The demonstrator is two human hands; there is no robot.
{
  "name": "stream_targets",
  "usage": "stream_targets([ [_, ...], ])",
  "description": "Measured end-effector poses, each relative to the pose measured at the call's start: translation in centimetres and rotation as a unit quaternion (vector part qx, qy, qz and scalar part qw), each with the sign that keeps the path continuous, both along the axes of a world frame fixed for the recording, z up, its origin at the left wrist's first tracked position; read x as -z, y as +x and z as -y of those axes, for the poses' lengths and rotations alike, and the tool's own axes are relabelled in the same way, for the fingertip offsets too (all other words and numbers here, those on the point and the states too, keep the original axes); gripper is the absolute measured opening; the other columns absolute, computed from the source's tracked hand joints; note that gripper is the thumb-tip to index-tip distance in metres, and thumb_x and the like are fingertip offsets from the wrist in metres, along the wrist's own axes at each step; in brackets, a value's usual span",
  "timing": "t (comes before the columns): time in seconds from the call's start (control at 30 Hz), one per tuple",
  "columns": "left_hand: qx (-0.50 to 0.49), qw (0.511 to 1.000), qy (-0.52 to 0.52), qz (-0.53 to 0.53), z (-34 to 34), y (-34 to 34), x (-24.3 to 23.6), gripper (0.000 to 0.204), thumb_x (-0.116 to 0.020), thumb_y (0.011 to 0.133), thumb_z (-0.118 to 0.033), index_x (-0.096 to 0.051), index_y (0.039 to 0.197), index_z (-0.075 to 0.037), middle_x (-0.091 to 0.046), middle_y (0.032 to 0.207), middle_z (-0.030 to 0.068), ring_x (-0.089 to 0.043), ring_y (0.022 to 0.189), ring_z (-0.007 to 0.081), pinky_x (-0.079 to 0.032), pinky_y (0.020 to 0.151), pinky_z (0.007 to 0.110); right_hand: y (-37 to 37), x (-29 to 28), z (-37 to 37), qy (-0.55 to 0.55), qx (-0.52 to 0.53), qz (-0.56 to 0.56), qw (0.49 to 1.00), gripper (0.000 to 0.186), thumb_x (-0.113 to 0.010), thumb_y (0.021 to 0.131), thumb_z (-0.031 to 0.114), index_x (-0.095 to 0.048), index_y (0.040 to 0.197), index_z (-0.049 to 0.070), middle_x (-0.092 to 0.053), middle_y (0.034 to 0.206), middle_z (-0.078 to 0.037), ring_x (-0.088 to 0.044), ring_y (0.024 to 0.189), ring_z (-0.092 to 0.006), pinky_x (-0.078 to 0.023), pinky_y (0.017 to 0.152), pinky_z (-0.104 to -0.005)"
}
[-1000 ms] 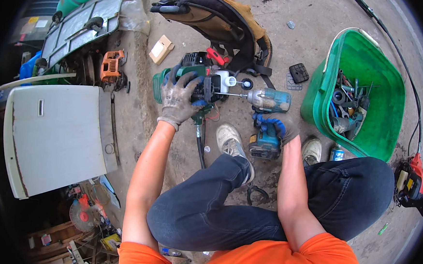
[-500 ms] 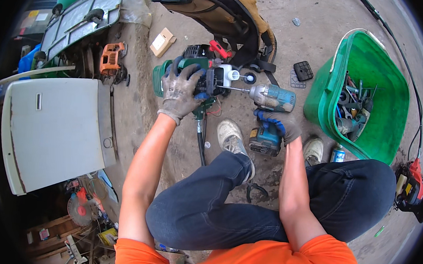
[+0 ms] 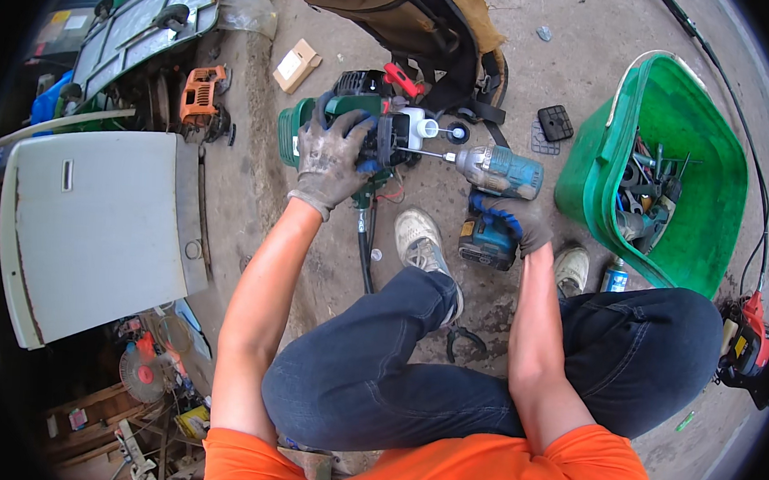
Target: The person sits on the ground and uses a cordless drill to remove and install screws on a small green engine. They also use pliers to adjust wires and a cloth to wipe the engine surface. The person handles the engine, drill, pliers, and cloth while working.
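Observation:
My left hand (image 3: 330, 159), in a grey work glove, is wrapped over a small green-and-black engine (image 3: 291, 134) on the ground. Gloved too, my right hand (image 3: 521, 220) is closed round the handle of a blue cordless impact driver (image 3: 498, 170). The driver lies level, its long bit (image 3: 431, 154) pointing left into the black part of the engine; the bit's tip is hidden there. Beside that part sits a small white tank (image 3: 420, 130) with an open neck, and its round cap (image 3: 458, 134) lies to the right. A dark shaft (image 3: 365, 249) runs from the engine toward me.
A green bucket (image 3: 573, 177) holding several tools stands on the right. A brown-and-black backpack harness (image 3: 416, 13) is beyond the engine. Black square cover (image 3: 555, 123), small cardboard box (image 3: 296, 66), pliers (image 3: 464, 340) and an orange engine (image 3: 201, 99) lie about. A white panel (image 3: 98, 240) is at left.
The view has shifted slightly. My right hand and the impact driver sit a little farther right and the battery end slightly higher; my left hand keeps its hold on the engine.

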State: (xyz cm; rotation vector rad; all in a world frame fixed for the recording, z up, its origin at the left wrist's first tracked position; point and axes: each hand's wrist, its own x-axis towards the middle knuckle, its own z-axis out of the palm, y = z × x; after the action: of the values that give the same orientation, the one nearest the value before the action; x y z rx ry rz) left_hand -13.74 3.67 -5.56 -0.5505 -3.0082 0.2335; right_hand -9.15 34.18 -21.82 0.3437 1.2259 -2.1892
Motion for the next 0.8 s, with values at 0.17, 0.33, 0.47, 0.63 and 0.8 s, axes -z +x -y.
stream_targets([
  [0.17, -0.005, 1.000, 0.004, 0.000, 0.0, 0.0, 0.1, 0.080, -0.093, 0.059, -0.031, -0.066, 0.134, -0.022, -0.058, 0.146, 0.0042, -0.035, 0.149, 0.0448, -0.035, 0.111, 0.060, -0.1, -0.9, 0.4, 0.004, -0.009, 0.008, 1.000, 0.032, -0.079, 0.086, -0.001, -0.074, 0.118, 0.004, -0.077, 0.107, -0.008, -0.074, 0.089, -0.0195, -0.063, 0.080, -0.0351],
  [0.33, -0.013, 1.000, 0.003, 0.011, 0.0, -0.2, -0.4, 0.080, -0.093, 0.059, -0.031, -0.067, 0.134, -0.022, -0.058, 0.146, 0.0026, -0.035, 0.149, 0.0444, -0.035, 0.112, 0.059, 0.1, -1.6, 0.0, 0.012, -0.006, -0.038, 0.999, 0.034, -0.077, 0.086, -0.003, -0.072, 0.120, 0.002, -0.076, 0.105, -0.009, -0.073, 0.091, -0.0191, -0.062, 0.081, -0.0350],
  [0.47, -0.010, 1.000, 0.015, 0.005, 0.1, -0.7, -0.3, 0.079, -0.093, 0.060, -0.032, -0.067, 0.134, -0.024, -0.058, 0.146, 0.0024, -0.034, 0.150, 0.0439, -0.035, 0.113, 0.059, -0.6, 1.4, -1.8, -0.145, -0.015, -0.020, 0.989, 0.038, -0.076, 0.083, -0.002, -0.070, 0.121, 0.001, -0.075, 0.103, -0.011, -0.071, 0.083, -0.0187, -0.060, 0.070, -0.0327],
  [0.63, -0.020, 1.000, 0.009, 0.007, 0.6, -0.3, 0.0, 0.079, -0.092, 0.060, -0.032, -0.067, 0.135, -0.026, -0.058, 0.146, 0.0019, -0.033, 0.150, 0.0430, -0.035, 0.115, 0.060, 0.3, -0.7, -1.1, -0.131, 0.018, -0.015, 0.991, 0.042, -0.077, 0.081, -0.001, -0.069, 0.122, 0.002, -0.075, 0.101, -0.011, -0.068, 0.077, -0.0160, -0.056, 0.061, -0.0288],
  [0.8, -0.014, 1.000, 0.002, 0.013, 0.1, -0.2, -0.2, 0.081, -0.093, 0.058, -0.030, -0.067, 0.135, -0.025, -0.058, 0.146, 0.0020, -0.033, 0.150, 0.0441, -0.035, 0.114, 0.060, -1.0, -1.4, -0.4, -0.091, 0.024, -0.002, 0.996, 0.042, -0.077, 0.085, 0.000, -0.069, 0.126, 0.002, -0.076, 0.104, -0.011, -0.070, 0.078, -0.0149, -0.057, 0.064, -0.0278],
])
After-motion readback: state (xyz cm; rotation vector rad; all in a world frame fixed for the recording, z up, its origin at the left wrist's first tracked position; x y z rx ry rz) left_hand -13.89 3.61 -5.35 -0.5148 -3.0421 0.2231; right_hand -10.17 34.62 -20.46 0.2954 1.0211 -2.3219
